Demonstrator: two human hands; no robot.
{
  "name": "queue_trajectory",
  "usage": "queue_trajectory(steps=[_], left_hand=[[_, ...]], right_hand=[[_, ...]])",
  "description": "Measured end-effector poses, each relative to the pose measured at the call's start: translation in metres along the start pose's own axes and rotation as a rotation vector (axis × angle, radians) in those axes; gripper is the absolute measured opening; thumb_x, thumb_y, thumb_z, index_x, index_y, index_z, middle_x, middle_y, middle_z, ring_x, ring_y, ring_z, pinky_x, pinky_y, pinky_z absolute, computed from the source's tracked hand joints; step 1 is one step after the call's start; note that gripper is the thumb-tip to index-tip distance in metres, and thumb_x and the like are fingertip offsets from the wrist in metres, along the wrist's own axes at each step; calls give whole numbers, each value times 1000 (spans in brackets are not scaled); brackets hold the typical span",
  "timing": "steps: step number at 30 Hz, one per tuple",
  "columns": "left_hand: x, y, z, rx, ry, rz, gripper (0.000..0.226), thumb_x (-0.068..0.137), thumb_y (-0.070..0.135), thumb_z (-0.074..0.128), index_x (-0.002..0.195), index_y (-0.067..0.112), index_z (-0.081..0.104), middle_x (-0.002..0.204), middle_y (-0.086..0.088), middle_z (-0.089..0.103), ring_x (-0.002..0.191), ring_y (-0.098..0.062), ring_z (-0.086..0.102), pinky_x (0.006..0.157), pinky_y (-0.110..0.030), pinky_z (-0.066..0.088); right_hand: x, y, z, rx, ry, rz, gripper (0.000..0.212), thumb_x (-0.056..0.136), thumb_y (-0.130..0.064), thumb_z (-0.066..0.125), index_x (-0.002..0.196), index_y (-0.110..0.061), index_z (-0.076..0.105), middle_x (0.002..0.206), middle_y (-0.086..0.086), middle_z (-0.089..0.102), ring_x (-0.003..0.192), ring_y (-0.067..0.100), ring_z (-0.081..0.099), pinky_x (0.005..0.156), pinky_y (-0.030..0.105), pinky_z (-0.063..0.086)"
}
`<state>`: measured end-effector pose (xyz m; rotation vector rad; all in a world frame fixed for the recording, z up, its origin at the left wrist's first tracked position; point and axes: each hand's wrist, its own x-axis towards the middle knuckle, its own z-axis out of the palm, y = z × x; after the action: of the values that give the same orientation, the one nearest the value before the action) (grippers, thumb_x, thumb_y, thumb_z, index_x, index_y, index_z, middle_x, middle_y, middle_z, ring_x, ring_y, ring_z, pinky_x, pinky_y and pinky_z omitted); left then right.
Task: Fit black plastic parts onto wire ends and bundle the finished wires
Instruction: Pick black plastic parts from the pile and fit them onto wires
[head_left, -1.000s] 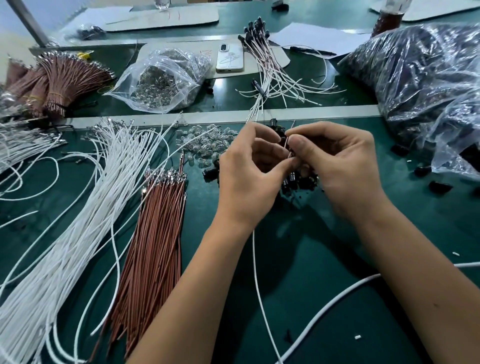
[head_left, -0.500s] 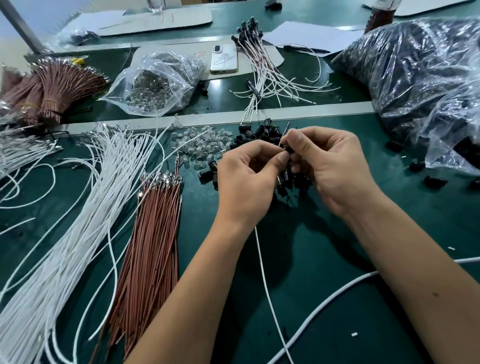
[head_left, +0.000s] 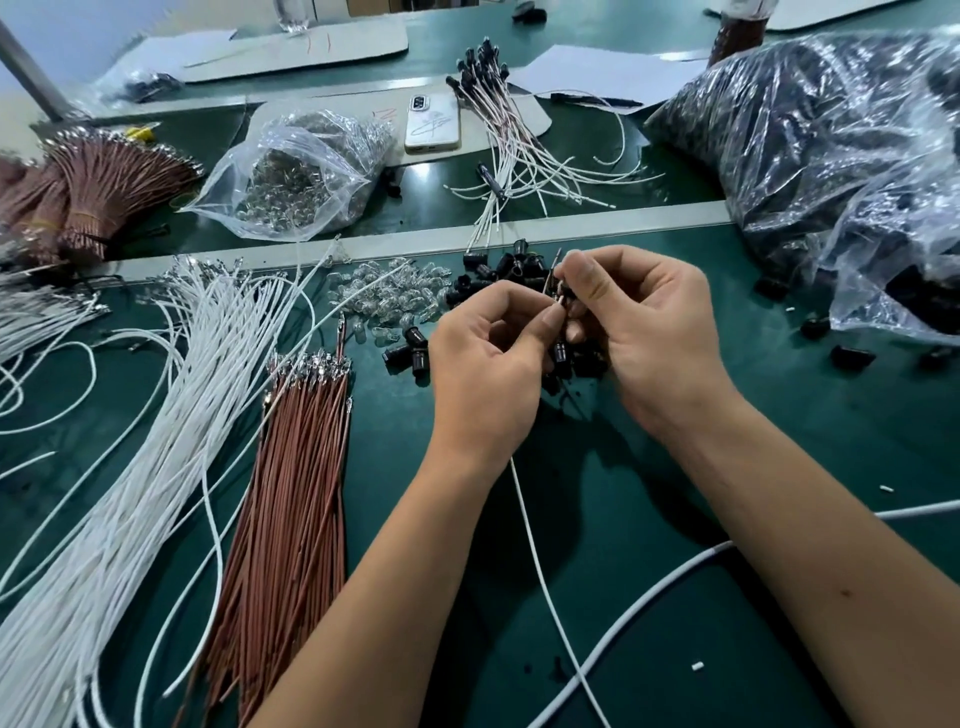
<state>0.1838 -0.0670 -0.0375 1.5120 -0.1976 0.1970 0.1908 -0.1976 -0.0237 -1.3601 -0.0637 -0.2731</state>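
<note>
My left hand (head_left: 488, 374) pinches the end of a thin white wire (head_left: 540, 566) that trails down toward me. My right hand (head_left: 644, 332) pinches a small black plastic part (head_left: 563, 296) right at that wire end, with a brown wire tip sticking up beside it. Both hands meet above a loose pile of black parts (head_left: 498, 275) on the green mat. A fan of loose white wires (head_left: 130, 467) and a stack of brown wires (head_left: 291, 509) lie to the left. Finished wires with black ends (head_left: 498, 119) lie at the back.
A clear bag of small glass bulbs (head_left: 296, 176) and loose bulbs (head_left: 384, 291) sit behind the wires. A big plastic bag of black parts (head_left: 831, 156) fills the right. A phone (head_left: 432, 122) lies at the back. Tied brown bundles (head_left: 93, 192) are far left. A thick white cable (head_left: 675, 582) crosses front right.
Both hands have stayed together over the black pile, shifting their pinch slightly; the right fingers now close on the black part at the wire end. The view has drifted a little.
</note>
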Motion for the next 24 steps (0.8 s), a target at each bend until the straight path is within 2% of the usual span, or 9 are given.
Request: queue_trajectory(steps=[2,4,7,9,12,18,21,24], left_hand=[[0,2,-2,-71,-8,39,17,92,2,68,79,13,67,65,2,64,58,-13,53,55,-27,45],[1,3,-5,-153,-19,76,17,92,-1,65,83,13,65,68,8,63,61,-10,53,59,-23,46],[3,4,-8,-136,-55,138,20,93,-6,63,89,13,66,75,12,65,67,-4,57,66,-20,48],[4,4,-9,-68,-39,180,19,92,-5,66,91,13,67,78,9,66,72,-5,60,69,-21,48],[5,4,-12,20,10,268,19,90,-6,69,91,13,70,88,-3,66,82,-14,63,70,-30,49],[7,5,-17,95,44,371,35,87,-14,68,92,21,72,91,-4,66,84,-24,65,66,-49,52],[7,5,-17,105,52,362,31,86,-13,70,93,17,73,89,-6,67,82,-25,66,66,-51,52],[6,5,-17,118,51,337,18,86,-6,73,91,11,75,87,-7,67,80,-26,65,66,-46,52]], right_hand=[[-1,-3,0,-60,-74,-132,10,89,-14,79,93,-6,74,71,0,69,54,11,58,56,23,52],[-2,-7,1,-120,-149,-238,17,85,-5,82,101,-4,74,82,-2,73,65,9,65,64,20,54],[-3,-10,0,-253,-163,-386,22,83,-2,84,102,-8,74,95,4,72,84,14,70,77,27,58],[-4,-12,0,-321,-140,-451,23,82,-2,85,101,-10,75,97,5,71,88,16,71,81,31,58],[-5,-13,1,-347,-133,-495,23,82,-2,86,101,-8,76,96,4,70,89,19,70,80,30,58],[-8,-13,3,-356,-138,-534,22,82,-2,86,102,-5,77,95,7,68,88,17,69,76,27,58],[-8,-14,3,-354,-139,-533,22,82,-2,86,102,-5,77,96,8,69,87,17,70,76,26,58],[-8,-14,3,-346,-125,-521,22,82,-4,86,103,-6,77,96,10,69,87,18,70,77,26,57]])
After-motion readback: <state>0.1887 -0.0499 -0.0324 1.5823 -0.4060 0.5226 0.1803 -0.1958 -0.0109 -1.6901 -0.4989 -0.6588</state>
